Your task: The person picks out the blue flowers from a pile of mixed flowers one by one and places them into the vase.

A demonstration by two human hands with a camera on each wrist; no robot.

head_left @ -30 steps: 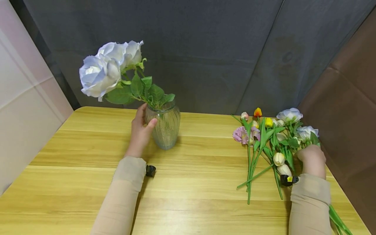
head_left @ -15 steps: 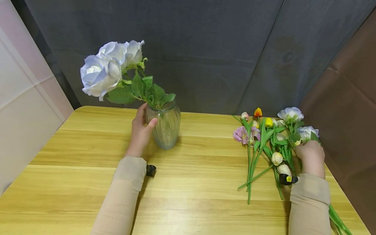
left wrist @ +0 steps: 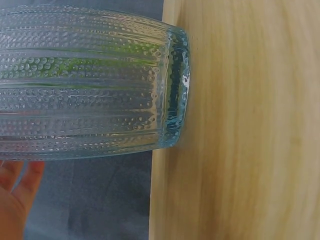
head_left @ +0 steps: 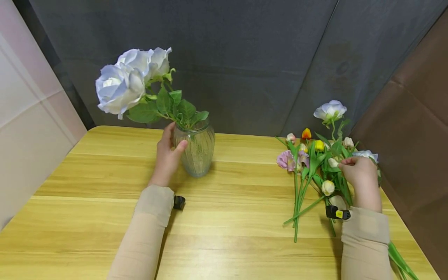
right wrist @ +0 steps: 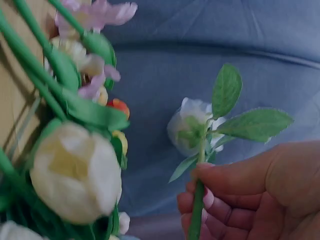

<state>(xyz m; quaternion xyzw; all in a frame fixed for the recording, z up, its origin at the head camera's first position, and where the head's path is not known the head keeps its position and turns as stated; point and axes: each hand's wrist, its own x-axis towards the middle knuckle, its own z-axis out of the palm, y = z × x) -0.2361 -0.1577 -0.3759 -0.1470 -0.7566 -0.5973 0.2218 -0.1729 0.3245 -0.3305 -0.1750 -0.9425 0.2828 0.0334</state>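
Observation:
A ribbed clear glass vase (head_left: 197, 157) stands upright on the table. My left hand (head_left: 167, 157) grips its left side near the neck, thumb in front and fingers behind. Large pale-blue roses (head_left: 120, 87) with green leaves lean left out of its mouth. In the left wrist view the vase's dimpled wall (left wrist: 85, 95) fills the upper left, with green stem colour showing through. Over the flower pile, my right hand (head_left: 362, 175) pinches the green stem (right wrist: 197, 212) of one pale-blue rose (head_left: 330, 111) between thumb and fingers. Its bloom faces away in the right wrist view.
Below the right hand lies a pile of white tulips (head_left: 328, 188), a yellow tulip (head_left: 319, 146), an orange tulip (head_left: 306, 133) and pink flowers (head_left: 286, 160). Another pale-blue rose (head_left: 365, 155) lies behind the hand. A dark curtain (head_left: 238, 70) backs the table (head_left: 231, 217).
My right hand has lifted one pale-blue rose up and left out of the pile; its bloom now stands above the other flowers. The left hand and vase have stayed in place.

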